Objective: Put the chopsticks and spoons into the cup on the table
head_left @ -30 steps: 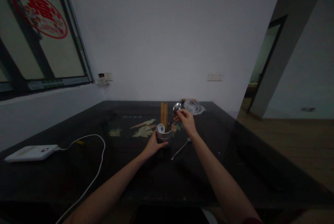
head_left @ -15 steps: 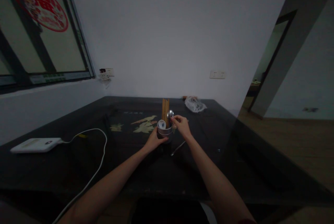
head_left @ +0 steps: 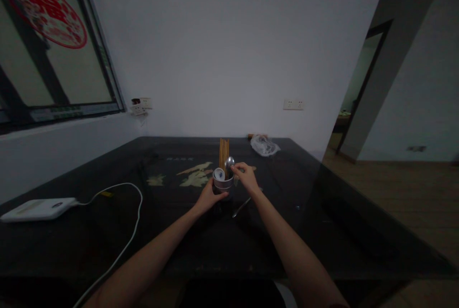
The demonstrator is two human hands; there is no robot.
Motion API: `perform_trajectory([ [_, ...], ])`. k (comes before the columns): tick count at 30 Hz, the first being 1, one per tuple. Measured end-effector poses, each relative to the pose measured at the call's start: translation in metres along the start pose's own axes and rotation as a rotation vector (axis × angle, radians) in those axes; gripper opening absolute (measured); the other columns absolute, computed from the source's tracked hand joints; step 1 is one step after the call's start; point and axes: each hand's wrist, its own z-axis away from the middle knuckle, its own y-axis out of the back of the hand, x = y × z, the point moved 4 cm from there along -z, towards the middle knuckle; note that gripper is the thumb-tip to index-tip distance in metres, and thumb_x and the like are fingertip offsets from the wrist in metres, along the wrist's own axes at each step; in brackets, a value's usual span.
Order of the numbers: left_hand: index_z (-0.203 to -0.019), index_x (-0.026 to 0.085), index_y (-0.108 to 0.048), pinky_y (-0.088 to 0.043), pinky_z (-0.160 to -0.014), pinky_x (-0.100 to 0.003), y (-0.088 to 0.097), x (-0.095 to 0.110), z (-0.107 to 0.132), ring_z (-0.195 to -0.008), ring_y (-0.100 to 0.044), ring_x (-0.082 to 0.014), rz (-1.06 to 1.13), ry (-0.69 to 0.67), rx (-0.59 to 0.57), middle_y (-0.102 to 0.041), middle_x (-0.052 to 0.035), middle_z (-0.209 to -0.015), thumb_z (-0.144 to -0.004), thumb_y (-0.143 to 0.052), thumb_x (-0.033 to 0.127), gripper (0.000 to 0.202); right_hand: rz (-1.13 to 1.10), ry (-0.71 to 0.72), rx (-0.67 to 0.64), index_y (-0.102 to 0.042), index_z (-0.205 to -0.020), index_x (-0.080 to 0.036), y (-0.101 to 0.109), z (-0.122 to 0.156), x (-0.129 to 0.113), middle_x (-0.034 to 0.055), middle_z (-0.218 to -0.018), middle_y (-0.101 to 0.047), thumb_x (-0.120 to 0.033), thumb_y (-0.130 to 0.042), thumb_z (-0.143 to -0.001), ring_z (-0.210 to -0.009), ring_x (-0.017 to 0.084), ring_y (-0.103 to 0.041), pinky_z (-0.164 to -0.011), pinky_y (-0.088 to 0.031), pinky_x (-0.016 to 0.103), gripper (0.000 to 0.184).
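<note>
A small metal holder cup (head_left: 223, 185) stands near the middle of the dark table (head_left: 179, 236). My left hand (head_left: 208, 196) is wrapped around its near side. Wooden chopsticks (head_left: 223, 152) and a white ceramic spoon (head_left: 219, 174) stick up out of it. My right hand (head_left: 244, 177) pinches a metal spoon (head_left: 229, 162) whose bowl points up, with its handle down in the holder. A second metal spoon (head_left: 242, 206) lies flat on the table just right of the holder.
A white flat device (head_left: 38, 208) with a white cable (head_left: 125, 212) lies at the table's left. A crumpled clear plastic bag (head_left: 264, 145) sits at the far edge. Wall sockets, a window to the left and an open doorway to the right surround the table.
My right hand has brought the metal spoon from above and right of the holder down into it. My left hand has stayed on the holder.
</note>
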Motion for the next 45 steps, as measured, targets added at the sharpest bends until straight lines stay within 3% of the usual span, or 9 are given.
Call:
perform_trajectory([
  [12,-0.121,0.015,-0.044,-0.040,-0.101,-0.043,0.000,-0.003,-0.001,-0.114,-0.056,-0.0262,0.023,0.000,-0.019,-0.058,-0.0136,-0.123,-0.059,-0.080,0.029,0.072,0.017,-0.033,-0.006,-0.063,-0.062,-0.018,0.002,0.000,0.001,0.0045,-0.074,-0.062,-0.039,-0.063,-0.067,-0.075,0.018,-0.058,-0.069,-0.046,0.029,0.022],
  [17,-0.121,0.015,-0.044,-0.039,-0.102,-0.045,0.002,0.002,0.000,-0.114,-0.055,-0.0268,-0.028,-0.001,-0.016,-0.059,-0.0127,-0.121,-0.060,-0.079,0.028,0.071,-0.117,-0.168,-0.048,-0.064,-0.071,-0.016,-0.003,0.003,0.011,0.0045,-0.074,-0.063,-0.044,-0.062,-0.066,-0.070,0.018,-0.058,-0.060,-0.047,0.028,0.028],
  [22,-0.122,0.015,-0.045,-0.039,-0.102,-0.046,0.002,-0.001,-0.001,-0.114,-0.055,-0.0269,-0.029,-0.007,-0.012,-0.058,-0.0131,-0.122,-0.060,-0.080,0.028,0.072,-0.207,-0.212,-0.023,-0.065,-0.082,-0.015,-0.004,0.003,0.018,0.0038,-0.077,-0.064,-0.043,-0.063,-0.066,-0.067,0.015,-0.058,-0.060,-0.049,0.027,0.033],
  [29,-0.123,0.015,-0.044,-0.038,-0.103,-0.046,0.002,-0.007,-0.002,-0.114,-0.055,-0.0267,-0.002,-0.008,-0.033,-0.058,-0.0135,-0.123,-0.061,-0.079,0.031,0.074,-0.277,-0.234,0.037,-0.063,-0.094,-0.016,-0.004,0.002,0.021,0.0039,-0.079,-0.065,-0.040,-0.067,-0.063,-0.067,0.014,-0.060,-0.054,-0.048,0.023,0.040],
  [37,-0.122,0.015,-0.043,-0.037,-0.104,-0.045,0.000,0.008,0.001,-0.116,-0.053,-0.0271,-0.004,0.021,-0.027,-0.056,-0.0143,-0.125,-0.060,-0.079,0.027,0.073,-0.266,-0.194,0.069,-0.060,-0.092,-0.017,-0.001,0.002,0.021,0.0041,-0.078,-0.064,-0.045,-0.062,-0.066,-0.065,0.015,-0.060,-0.051,-0.047,0.023,0.038],
  [45,-0.125,0.016,-0.043,-0.036,-0.105,-0.045,-0.001,0.006,0.001,-0.119,-0.052,-0.0275,0.030,0.007,-0.023,-0.054,-0.0142,-0.128,-0.059,-0.080,0.028,0.076,-0.201,-0.193,0.089,-0.059,-0.090,-0.017,0.005,0.001,0.021,0.0066,-0.081,-0.065,-0.049,-0.058,-0.068,-0.070,0.017,-0.061,-0.052,-0.047,0.024,0.039],
])
